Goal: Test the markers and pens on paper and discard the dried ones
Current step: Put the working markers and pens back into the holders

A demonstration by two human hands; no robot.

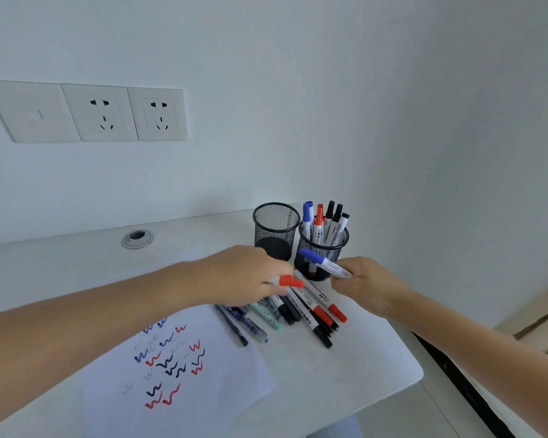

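Note:
My left hand (244,275) grips a red-capped marker (288,281) over a pile of markers and pens (298,314) lying on the white desk. My right hand (366,284) holds a blue-capped marker (325,263) by its tail, cap pointing left in front of a black mesh cup (321,251) that holds several markers. A second mesh cup (276,230) stands to its left with nothing visible inside. The test paper (174,368) lies at the front, covered with red, blue and black squiggles plus a few faint ones.
The desk (370,358) has a rounded corner at the right, with a floor gap beyond it. A cable grommet (137,239) sits at the back left. Wall sockets (124,113) are above the desk.

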